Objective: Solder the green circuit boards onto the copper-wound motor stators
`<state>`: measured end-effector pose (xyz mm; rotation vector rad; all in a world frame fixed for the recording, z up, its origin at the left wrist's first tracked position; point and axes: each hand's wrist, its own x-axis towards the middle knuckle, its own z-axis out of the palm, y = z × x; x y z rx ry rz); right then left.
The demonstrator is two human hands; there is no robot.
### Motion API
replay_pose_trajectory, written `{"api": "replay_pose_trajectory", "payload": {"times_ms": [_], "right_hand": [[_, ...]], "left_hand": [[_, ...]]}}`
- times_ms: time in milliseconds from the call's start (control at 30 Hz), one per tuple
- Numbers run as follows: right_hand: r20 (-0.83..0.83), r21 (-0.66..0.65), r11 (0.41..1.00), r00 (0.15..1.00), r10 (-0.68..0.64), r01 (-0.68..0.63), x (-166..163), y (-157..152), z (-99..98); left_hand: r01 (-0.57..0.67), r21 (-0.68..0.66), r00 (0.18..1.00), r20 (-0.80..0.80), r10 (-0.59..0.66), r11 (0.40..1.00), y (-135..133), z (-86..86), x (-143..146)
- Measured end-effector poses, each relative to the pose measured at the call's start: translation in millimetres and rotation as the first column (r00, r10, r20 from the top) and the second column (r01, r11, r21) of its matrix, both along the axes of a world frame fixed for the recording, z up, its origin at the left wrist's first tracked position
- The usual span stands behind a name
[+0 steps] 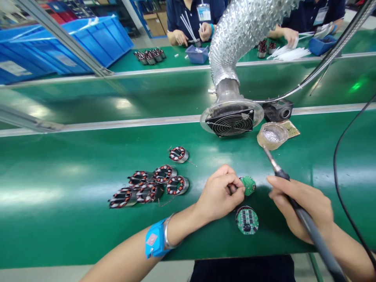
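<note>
A soldering iron (305, 223) lies in the grip of my right hand (308, 203), its tip up close to the front rim of a round tan pot (272, 136) with silvery contents. Closed in a pinch, my left hand (221, 192) holds the edge of a small green circuit board (248, 185); what sits under the fingers is hidden. Just below on the bench is a round circuit board with black components (247, 220). To the left stand several motor stators (177, 185) with red, white and black windings, some trailing thin wires.
A fume extractor fan (232, 122) on a silver flexible duct (235, 43) hangs over the green bench. Beside the pot is a black holder (279, 111). Blue bins (94, 43) stand far left. Two co-workers handle white strips across the line. A black cable (337, 164) runs down the right.
</note>
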<state>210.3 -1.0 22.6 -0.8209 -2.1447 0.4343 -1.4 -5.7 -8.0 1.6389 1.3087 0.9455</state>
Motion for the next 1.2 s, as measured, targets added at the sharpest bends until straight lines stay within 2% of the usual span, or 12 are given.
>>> {"api": "replay_pose_trajectory", "payload": {"times_ms": [100,167,267,367,467,633,867,1000,1100,1200], "right_hand": [[0.051,-0.088,0.988,0.990,0.129,-0.124,-9.5,17.3,-14.5],[0.054,-0.153,0.968,0.976,0.210,-0.199,-13.8,23.7,-22.9],[0.059,-0.187,0.962,0.976,0.211,-0.197,-15.2,24.5,-31.4],[0.075,-0.154,0.971,0.977,0.197,-0.184,-14.2,21.4,-36.0],[0.068,-0.111,0.979,0.981,0.180,-0.172,-14.6,20.0,-38.4],[0.005,-0.090,0.986,0.990,0.138,-0.137,-15.9,19.1,-32.8],[-0.070,-0.102,0.991,0.994,0.082,-0.089,-21.0,15.2,-20.1],[-0.058,0.048,0.999,0.998,0.025,-0.023,-29.2,12.0,-25.5],[-0.044,0.151,0.988,0.999,0.031,-0.024,-29.6,9.7,-31.7],[-0.036,0.168,0.986,0.999,0.032,-0.026,-21.6,8.0,-32.6]], "left_hand": [[0.027,-0.013,1.000,-0.003,-0.027,1.000,1.1,1.2,-6.4],[0.090,-0.008,0.996,0.006,-0.090,0.996,2.6,2.0,-16.0],[0.237,0.038,0.972,-0.020,-0.236,0.971,4.8,1.7,-32.2],[0.285,0.069,0.958,-0.047,-0.282,0.956,5.7,-0.3,-39.0],[0.247,0.047,0.969,-0.007,-0.247,0.968,5.2,-0.4,-32.6],[0.182,-0.084,0.983,0.027,-0.180,0.980,3.7,6.1,-13.7],[0.127,-0.094,0.992,0.003,-0.127,0.988,-0.1,9.1,-7.3],[0.071,-0.112,0.997,0.022,-0.069,0.991,-3.5,5.5,-5.6],[0.023,-0.110,0.999,0.048,-0.018,0.994,-7.0,2.8,-2.7],[0.022,0.001,1.000,-0.021,-0.022,1.000,-10.9,1.5,0.0]]}}
